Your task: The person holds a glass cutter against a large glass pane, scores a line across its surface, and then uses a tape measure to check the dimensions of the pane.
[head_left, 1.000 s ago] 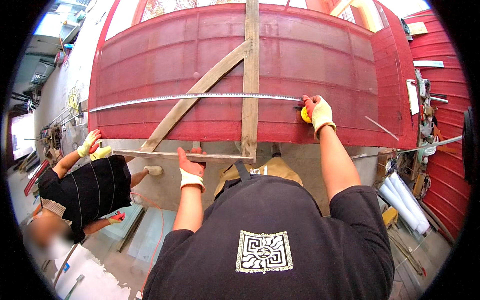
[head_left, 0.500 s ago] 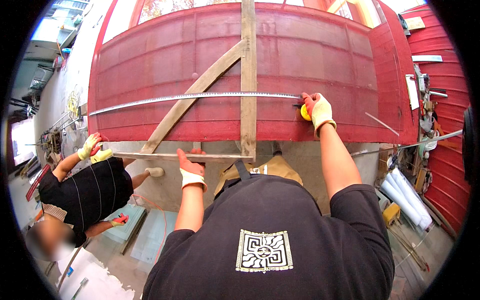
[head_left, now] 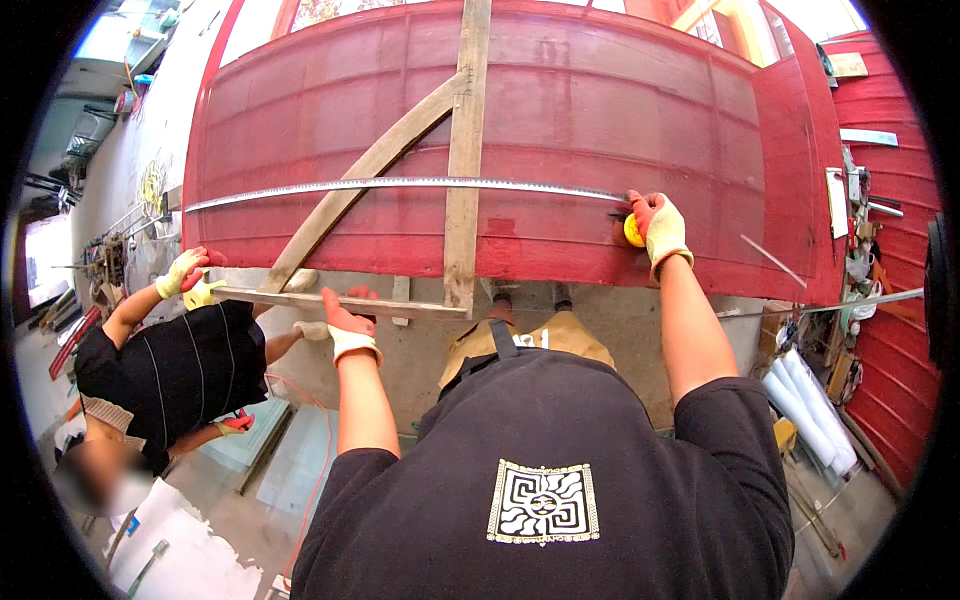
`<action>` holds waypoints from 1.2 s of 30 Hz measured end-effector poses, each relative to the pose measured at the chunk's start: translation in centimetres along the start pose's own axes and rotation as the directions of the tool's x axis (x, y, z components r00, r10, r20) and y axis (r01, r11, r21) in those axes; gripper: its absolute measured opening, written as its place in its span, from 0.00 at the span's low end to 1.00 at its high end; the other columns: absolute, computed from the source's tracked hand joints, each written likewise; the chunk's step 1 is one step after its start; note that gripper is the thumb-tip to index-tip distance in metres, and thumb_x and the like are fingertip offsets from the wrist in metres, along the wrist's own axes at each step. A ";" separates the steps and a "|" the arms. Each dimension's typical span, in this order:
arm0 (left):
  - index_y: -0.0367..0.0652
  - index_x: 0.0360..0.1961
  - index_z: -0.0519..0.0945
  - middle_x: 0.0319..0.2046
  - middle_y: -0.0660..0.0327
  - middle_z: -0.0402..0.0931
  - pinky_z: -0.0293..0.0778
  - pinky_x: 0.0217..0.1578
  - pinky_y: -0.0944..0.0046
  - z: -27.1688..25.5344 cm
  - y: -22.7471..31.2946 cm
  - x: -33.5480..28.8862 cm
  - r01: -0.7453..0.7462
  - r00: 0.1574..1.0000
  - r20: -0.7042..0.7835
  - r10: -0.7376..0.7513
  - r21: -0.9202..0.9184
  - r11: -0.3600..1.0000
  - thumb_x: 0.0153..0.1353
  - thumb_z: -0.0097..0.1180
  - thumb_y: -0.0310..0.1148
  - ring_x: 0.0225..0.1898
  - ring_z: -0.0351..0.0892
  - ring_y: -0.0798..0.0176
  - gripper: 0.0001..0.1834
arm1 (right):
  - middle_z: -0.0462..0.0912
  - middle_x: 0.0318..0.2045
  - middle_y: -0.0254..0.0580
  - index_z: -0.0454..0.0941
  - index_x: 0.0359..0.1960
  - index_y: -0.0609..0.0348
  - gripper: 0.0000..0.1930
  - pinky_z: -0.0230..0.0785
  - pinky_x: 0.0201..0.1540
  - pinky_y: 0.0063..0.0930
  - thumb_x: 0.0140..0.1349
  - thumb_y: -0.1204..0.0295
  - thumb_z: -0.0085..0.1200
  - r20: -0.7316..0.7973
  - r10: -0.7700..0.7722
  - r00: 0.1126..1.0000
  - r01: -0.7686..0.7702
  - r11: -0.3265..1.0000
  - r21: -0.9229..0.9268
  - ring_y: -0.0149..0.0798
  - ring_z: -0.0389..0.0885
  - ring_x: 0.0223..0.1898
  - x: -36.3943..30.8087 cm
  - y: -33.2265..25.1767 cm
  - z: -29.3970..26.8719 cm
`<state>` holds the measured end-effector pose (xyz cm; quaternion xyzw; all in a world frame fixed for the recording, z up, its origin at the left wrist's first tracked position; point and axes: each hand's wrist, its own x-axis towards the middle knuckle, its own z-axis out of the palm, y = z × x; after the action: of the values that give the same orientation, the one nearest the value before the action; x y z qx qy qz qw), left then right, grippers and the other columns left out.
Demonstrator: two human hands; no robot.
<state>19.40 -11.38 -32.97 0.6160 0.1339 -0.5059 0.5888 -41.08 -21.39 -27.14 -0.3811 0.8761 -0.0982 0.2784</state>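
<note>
My left hand (head_left: 352, 326), in a cream and red-orange glove, grips the near crossbar of a large wooden square (head_left: 464, 205) with a diagonal brace. The crossbar sits along the near edge of a red worktable (head_left: 610, 110), and the long bar stretches away across it. In a matching glove, my right hand (head_left: 664, 230) is closed on a yellow tape measure (head_left: 633, 231) near the table's right part. Its pale blade (head_left: 400, 183) runs left across the tabletop, over the brace and long bar, to the left edge.
At the left, a co-worker (head_left: 180, 375) in black stands by the table's corner, one gloved hand (head_left: 182, 272) beside it. A thin strip (head_left: 772, 260) lies on the table at right. White rolls (head_left: 812, 412) rest on the floor at right, glass sheets (head_left: 300, 455) at lower left.
The wooden square has slid left along the table edge with my left hand on it. My right hand has shifted slightly right with the tape measure.
</note>
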 end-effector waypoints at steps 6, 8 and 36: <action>0.52 0.76 0.54 0.55 0.57 0.70 0.71 0.63 0.38 0.3 0.8 0.4 -0.026 0.999 -0.041 0.026 -0.005 1.000 0.69 0.56 0.65 0.60 0.76 0.47 0.46 | 0.88 0.36 0.54 0.83 0.41 0.58 0.26 0.75 0.49 0.41 0.65 0.44 0.60 -0.011 0.003 1.000 -0.003 1.000 0.025 0.53 0.86 0.41 0.1 0.2 0.0; 0.53 0.77 0.54 0.56 0.57 0.70 0.70 0.63 0.37 0.0 1.3 0.9 -0.019 0.998 -0.055 0.018 -0.005 1.000 0.68 0.56 0.65 0.61 0.76 0.46 0.46 | 0.88 0.37 0.55 0.83 0.41 0.59 0.27 0.75 0.50 0.41 0.65 0.44 0.60 -0.034 -0.015 0.999 0.014 1.000 -0.004 0.53 0.87 0.42 0.2 0.0 0.7; 0.51 0.73 0.67 0.71 0.61 0.68 0.60 0.70 0.50 -6.8 1.8 3.8 -0.014 0.956 -0.293 0.008 -0.017 1.000 0.65 0.43 0.75 0.72 0.65 0.55 0.47 | 0.85 0.53 0.56 0.83 0.53 0.57 0.26 0.78 0.56 0.46 0.66 0.48 0.59 0.341 -0.032 0.940 0.008 0.997 0.071 0.56 0.83 0.57 -3.8 -6.9 -2.9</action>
<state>25.64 -7.67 -36.22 0.6792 0.2213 -0.4044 0.5711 -36.37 -23.48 -20.58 -0.3915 0.8068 -0.0635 0.4379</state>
